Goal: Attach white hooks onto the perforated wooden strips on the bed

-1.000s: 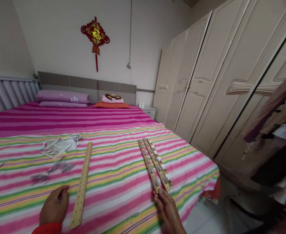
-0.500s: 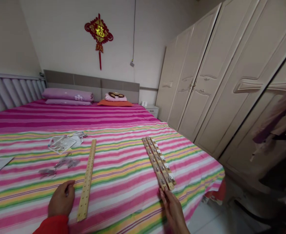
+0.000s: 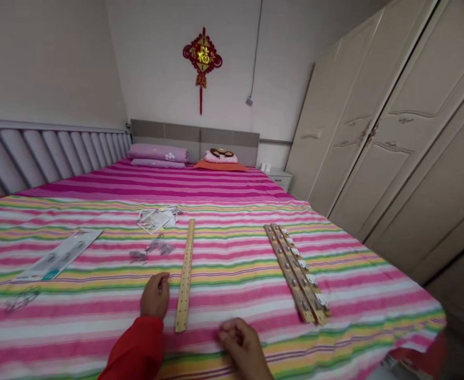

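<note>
My left hand [image 3: 155, 296] is closed, resting on the striped sheet just left of a perforated wooden strip [image 3: 185, 282]. Something small may be pinched in it, but I cannot make it out. My right hand [image 3: 245, 348] hovers at the lower middle, fingers loosely curled and slightly apart, holding nothing that I can see. Farther right lie several wooden strips [image 3: 295, 272] side by side, with small metal pieces and white discs on them. Beyond my left hand are small grey metallic-looking pieces [image 3: 152, 249] and a heap of clear packets [image 3: 158, 217].
A long clear package [image 3: 63, 256] and a thin wire-like bundle [image 3: 22, 298] lie on the left of the striped sheet [image 3: 232, 264]. Folded bedding [image 3: 158, 153] is by the headboard [image 3: 232, 140]. A wardrobe [image 3: 342, 132] stands along the right.
My right hand has let go of the several strips at the right and moved left toward the single strip. The view has turned left, showing more of the left side of the bed.
</note>
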`<state>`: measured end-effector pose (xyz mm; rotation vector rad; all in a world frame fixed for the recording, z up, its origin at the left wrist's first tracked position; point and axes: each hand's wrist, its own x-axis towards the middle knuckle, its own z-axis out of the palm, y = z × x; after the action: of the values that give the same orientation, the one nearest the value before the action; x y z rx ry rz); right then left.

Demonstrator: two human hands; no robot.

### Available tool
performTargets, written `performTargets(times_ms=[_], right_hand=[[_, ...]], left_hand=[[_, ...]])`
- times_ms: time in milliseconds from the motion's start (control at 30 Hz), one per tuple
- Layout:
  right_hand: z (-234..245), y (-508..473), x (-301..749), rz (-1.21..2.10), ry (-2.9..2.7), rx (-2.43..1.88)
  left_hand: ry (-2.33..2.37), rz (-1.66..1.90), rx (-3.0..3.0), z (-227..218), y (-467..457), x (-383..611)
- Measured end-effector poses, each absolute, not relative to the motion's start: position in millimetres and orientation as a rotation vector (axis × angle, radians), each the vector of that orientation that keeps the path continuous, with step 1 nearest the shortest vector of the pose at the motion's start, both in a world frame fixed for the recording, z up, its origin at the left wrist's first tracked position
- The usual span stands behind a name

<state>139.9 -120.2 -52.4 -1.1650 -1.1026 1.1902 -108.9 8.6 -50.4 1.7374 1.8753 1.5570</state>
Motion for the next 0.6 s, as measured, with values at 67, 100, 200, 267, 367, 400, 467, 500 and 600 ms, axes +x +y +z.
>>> performTargets(times_ms=[67,100,200,267,367,400,467,500,600], right_hand=[[-40,-107,109,1.087,-1.369,-1.248],[-34,-101,97,1.025,-1.483,-1.328],[-15,-87,68,0.82,-1.731,-1.551],[-6,-80,55,0.726,-1.82,-1.614],[0,-71,41,0.63,-1.892,-1.699],[0,-68,38,0.595,-1.908,-1.72],[-1,-63,33,0.524,-1.934,-1.749],[-2,-60,31,0.493,-1.949,-1.756],[-6,-56,27,0.419,-1.98,-1.777]], left_hand=[[1.863,1.589,1.691,-49,7,-108],[1.861,1.605,1.665,-49,6,-107],[1.846,1.643,1.605,-49,4,-106],[1.828,1.667,1.585,-51,4,-106],[1.813,1.677,1.58,-55,6,-107],[1.808,1.67,1.587,-57,6,-108],[1.795,1.657,1.613,-59,7,-108],[1.786,1.656,1.629,-59,8,-108],[1.766,1.662,1.657,-58,7,-108]])
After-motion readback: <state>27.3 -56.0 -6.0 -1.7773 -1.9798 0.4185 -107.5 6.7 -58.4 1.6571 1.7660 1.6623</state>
